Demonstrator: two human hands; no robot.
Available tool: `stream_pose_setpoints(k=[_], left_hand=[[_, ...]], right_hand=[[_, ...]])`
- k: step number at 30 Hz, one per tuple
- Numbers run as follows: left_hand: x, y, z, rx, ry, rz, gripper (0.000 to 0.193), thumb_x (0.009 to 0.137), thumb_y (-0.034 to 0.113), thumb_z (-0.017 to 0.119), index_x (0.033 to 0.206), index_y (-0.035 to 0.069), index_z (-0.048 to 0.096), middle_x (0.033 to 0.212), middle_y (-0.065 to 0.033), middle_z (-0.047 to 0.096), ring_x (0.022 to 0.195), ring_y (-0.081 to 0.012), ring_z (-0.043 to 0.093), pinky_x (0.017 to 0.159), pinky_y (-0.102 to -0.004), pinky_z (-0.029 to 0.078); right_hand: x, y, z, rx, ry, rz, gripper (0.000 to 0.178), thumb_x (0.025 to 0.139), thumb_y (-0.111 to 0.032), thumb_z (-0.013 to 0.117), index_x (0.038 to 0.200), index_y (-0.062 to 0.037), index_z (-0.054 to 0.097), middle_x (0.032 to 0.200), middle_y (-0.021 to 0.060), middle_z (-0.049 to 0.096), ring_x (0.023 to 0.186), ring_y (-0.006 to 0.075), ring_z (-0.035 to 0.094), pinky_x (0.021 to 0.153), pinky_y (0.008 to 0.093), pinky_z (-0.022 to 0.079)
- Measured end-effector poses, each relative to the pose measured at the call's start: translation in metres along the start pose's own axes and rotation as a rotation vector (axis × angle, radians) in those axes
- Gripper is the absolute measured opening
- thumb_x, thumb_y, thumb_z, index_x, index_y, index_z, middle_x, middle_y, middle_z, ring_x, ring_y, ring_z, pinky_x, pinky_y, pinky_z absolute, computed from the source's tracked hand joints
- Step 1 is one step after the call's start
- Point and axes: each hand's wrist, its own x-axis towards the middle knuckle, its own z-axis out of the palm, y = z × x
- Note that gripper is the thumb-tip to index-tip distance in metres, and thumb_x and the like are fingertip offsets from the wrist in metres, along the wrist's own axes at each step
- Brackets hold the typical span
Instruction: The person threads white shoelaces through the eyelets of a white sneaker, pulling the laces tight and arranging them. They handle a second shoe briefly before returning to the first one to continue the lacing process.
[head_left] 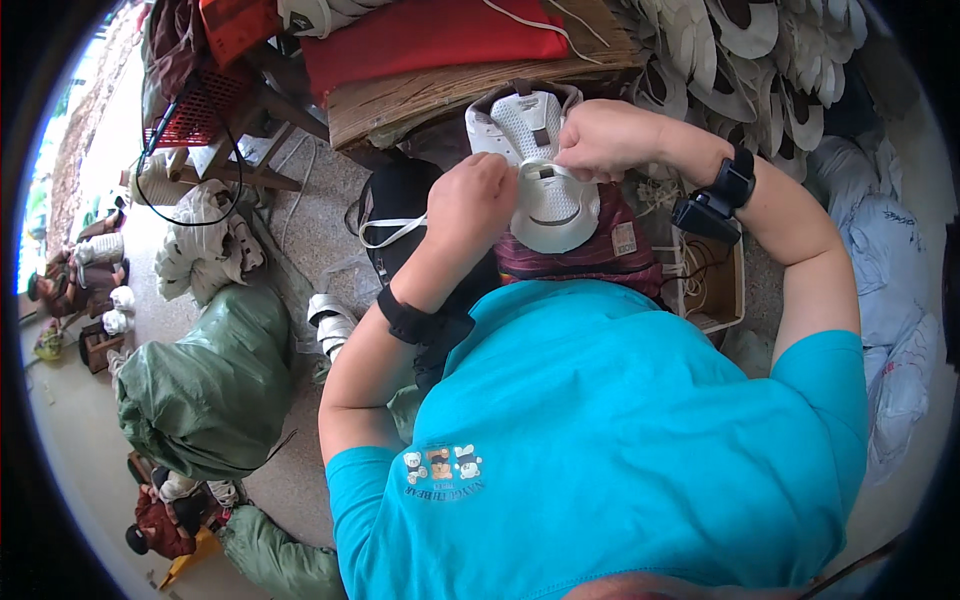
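I see white daylight (78, 95) flooding the far left side; a grey, speckled, hard floor (315, 240) spreads below; a rough-grained brown wooden table (400, 105) stands at the front, a brown wooden-legged stool (275, 180) to its left.

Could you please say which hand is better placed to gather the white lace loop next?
Probably the left hand: the white lace loop shows beside its wrist; the right hand is farther, across the sneaker.
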Motion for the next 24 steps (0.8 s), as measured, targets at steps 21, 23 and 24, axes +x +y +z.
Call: stream_pose_setpoints(k=[21,23,24], left_hand=[[0.046,0.002,-0.053,0.190,-0.325,0.299,0.033,0.070,0.011,0.077,0.098,0.008,0.060,0.102,-0.0094,0.056,0.108,-0.0307,0.055,0.092,-0.0418,0.047],[0.047,0.002,-0.052,0.206,-0.335,0.292,0.031,0.070,0.013,0.077,0.096,0.009,0.060,0.101,-0.0088,0.056,0.107,-0.0305,0.055,0.091,-0.0420,0.046],[0.046,0.001,-0.051,0.214,-0.343,0.287,0.031,0.071,0.014,0.077,0.095,0.009,0.059,0.100,-0.0084,0.057,0.106,-0.0304,0.055,0.091,-0.0421,0.046]], right_hand=[[-0.006,0.013,-0.011,-0.532,0.298,-0.494,0.031,0.073,-0.014,0.078,0.093,-0.0059,0.057,0.098,0.0086,0.057,0.095,0.0317,0.062,0.077,0.0444,0.051],[-0.005,0.019,-0.011,-0.552,0.335,-0.574,0.030,0.073,-0.014,0.079,0.092,-0.0057,0.057,0.096,0.0089,0.057,0.093,0.0320,0.062,0.076,0.0444,0.050],[-0.006,0.023,-0.010,-0.548,0.365,-0.613,0.030,0.072,-0.014,0.079,0.091,-0.0056,0.057,0.095,0.0089,0.058,0.091,0.0321,0.062,0.076,0.0444,0.050]])
